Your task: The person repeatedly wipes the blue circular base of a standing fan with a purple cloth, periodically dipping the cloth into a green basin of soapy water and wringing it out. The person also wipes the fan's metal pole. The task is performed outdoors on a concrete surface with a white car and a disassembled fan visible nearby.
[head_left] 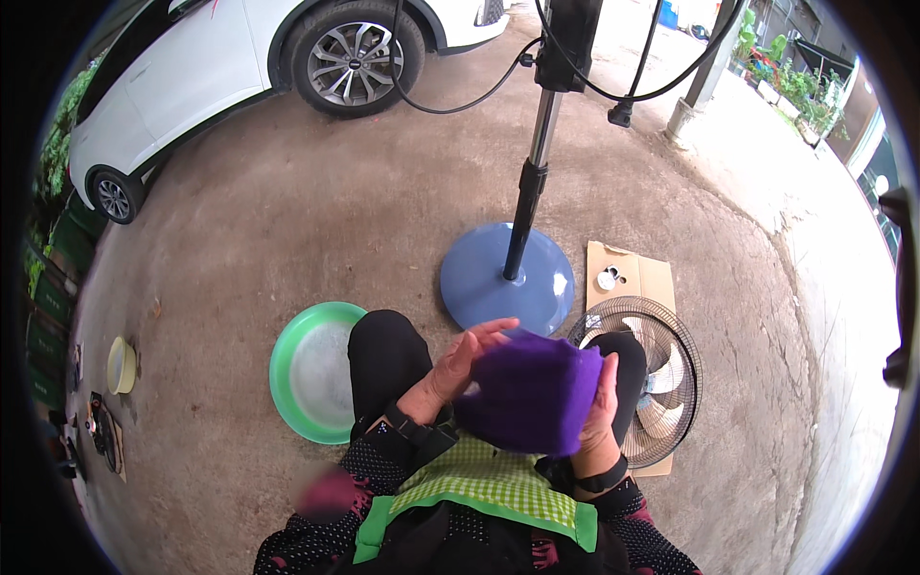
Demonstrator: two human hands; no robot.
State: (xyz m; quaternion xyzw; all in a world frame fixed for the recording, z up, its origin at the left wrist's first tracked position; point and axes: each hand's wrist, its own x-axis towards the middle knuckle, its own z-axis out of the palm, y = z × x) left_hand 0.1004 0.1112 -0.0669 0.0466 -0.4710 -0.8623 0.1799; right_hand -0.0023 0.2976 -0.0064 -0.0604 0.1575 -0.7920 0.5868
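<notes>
A folded purple cloth [532,395] is held up in front of my lap, its left part smeared by motion. My right hand [602,402] grips the cloth along its right edge, thumb side up. At its upper left corner is my left hand [455,369], fingers stretched out toward the far side. Whether that palm touches the cloth is hard to tell. Beside my left knee stands a green basin [281,372] with cloudy, whitish liquid in it. By my right knee lies a round black fan grille [698,383] over pale fan blades [661,374].
Ahead, a fan stand rises from a round blue base [470,278], with black cables hanging from its top. Flattened cardboard [652,278] with small parts on it lies under the grille. A pale yellow tub [117,364] stands far left. A white car [201,77] is parked beyond.
</notes>
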